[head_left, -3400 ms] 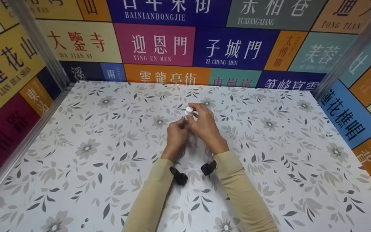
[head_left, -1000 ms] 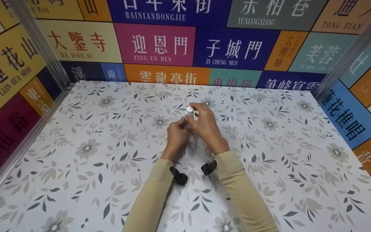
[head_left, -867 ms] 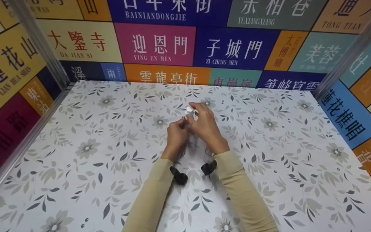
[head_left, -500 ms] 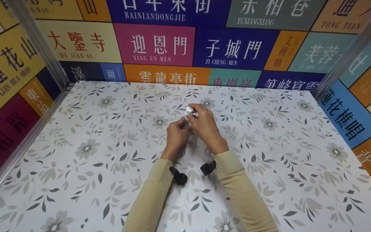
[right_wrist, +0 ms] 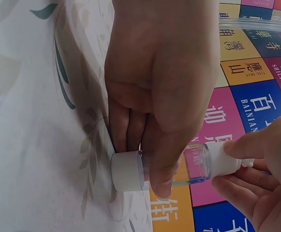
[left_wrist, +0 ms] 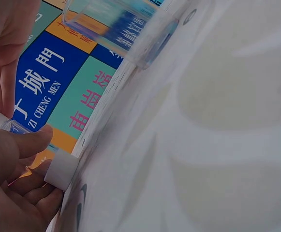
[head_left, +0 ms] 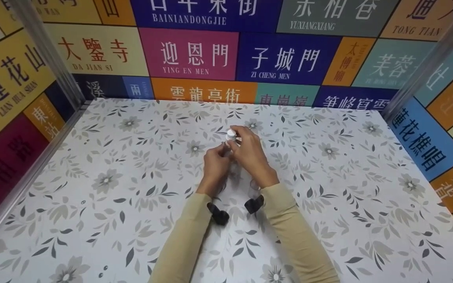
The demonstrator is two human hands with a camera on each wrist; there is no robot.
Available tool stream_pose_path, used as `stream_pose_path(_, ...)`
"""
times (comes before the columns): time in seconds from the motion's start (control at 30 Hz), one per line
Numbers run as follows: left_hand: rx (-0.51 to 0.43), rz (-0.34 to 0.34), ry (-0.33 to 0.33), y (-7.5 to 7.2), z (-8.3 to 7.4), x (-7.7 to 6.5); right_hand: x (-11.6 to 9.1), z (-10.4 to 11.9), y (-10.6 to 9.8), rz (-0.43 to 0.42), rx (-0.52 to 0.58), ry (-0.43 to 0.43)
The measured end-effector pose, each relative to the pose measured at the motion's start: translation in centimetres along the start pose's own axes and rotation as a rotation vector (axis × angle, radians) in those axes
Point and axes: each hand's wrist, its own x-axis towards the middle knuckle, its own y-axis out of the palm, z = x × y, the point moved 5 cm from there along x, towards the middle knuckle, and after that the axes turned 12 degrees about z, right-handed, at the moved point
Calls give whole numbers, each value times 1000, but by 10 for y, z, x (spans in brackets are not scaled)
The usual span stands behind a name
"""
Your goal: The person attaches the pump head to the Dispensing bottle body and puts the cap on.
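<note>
A small clear bottle (right_wrist: pixel 196 162) stands upright on the table, with a white base (right_wrist: pixel 125 171) at its foot and a white cap (head_left: pixel 231 134) on top. My left hand (head_left: pixel 216 165) grips the clear body just above the base, its thumb along the side. With thumb and fingers, my right hand (head_left: pixel 250 153) pinches the white cap from the right. In the left wrist view the white base (left_wrist: pixel 62 169) shows below the left fingers. The hands hide much of the bottle in the head view.
A clear, see-through container (left_wrist: pixel 106 24) stands on the table close to the right wrist, partly hidden in the head view. White floral cloth covers the table (head_left: pixel 151 236). Panels with coloured signs (head_left: pixel 189 55) rise behind it and at both sides.
Both hands and the bottle stay in the same place. Only slight shifts of the right fingers about the white cap show between frames.
</note>
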Motion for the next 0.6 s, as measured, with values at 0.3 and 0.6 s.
stream_pose_path(0.3,96,-2,37,-3,-3,0,0,2,-1,-31,15,-43)
stream_pose_path(0.6,7,3,1,0,0,0,-1,0,-1,-23,11,-25)
